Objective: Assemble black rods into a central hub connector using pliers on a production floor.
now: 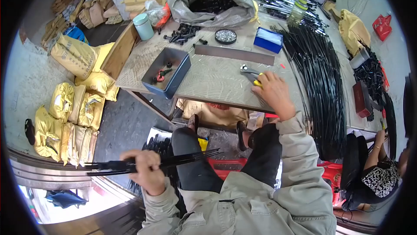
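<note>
Grasping the long, thin black plastic-looking strips mid-bundle, left hand should grip firmly for even ends; right hand grasps grey-and-yellow metal pliers near the counter's front edge.

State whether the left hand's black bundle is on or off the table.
Off: the left hand grips the black bundle nearer the body than the table.

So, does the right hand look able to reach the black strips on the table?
Probably yes: the black strips lie just right of the right hand, nothing bulky between, though it is on the pliers.
</note>
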Tool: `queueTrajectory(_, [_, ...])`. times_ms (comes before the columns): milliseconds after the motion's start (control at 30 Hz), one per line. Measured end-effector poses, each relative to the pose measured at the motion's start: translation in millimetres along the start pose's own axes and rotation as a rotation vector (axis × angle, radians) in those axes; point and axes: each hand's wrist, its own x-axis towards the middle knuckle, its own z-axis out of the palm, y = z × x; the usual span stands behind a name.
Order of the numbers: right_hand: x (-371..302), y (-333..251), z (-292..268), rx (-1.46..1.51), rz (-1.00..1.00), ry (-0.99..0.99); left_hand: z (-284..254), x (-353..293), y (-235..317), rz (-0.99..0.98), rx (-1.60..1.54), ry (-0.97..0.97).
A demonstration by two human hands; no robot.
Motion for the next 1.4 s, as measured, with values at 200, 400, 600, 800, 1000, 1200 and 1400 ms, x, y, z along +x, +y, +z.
queueTrajectory(200, [-124.9,-83.2,-7.6,0.828,-0.914,0.026,-49.5,35.7,15.6,-0.007,-0.445,0.249])
queueTrajectory(400, [-158.4,-98.6,-2.0,1.816,-0.327,-0.388,-68.0,32.9,-59.5,-0.315,-0.692,0.168])
queueTrajectory(600, [-128.1,-73.4,-5.9,1.869,-0.561,0.316,10.9,-49.7,-134.7,-1.286,-0.355,-0.174])
queueTrajectory(800, [-123.0,-96.4,50.1,1.541,-0.306,0.015,44.5,-54.6,-75.2,-0.451,0.078,-0.599])
queueTrajectory(1000, [-136.7,-127.6,87.3,1.767,-0.14,-0.221,57.2,-24.1,-37.6,-0.179,0.15,-0.674])
queueTrajectory(1200, [-112.7,-126.9,28.6,1.901,-0.138,0.134,60.2,-29.9,-29.7,-0.123,0.214,-0.564])
queueTrajectory(1400, [-98.5,-127.2,11.5,1.481,-0.262,0.307,70.6,-20.5,-18.2,-0.076,0.277,-0.506])
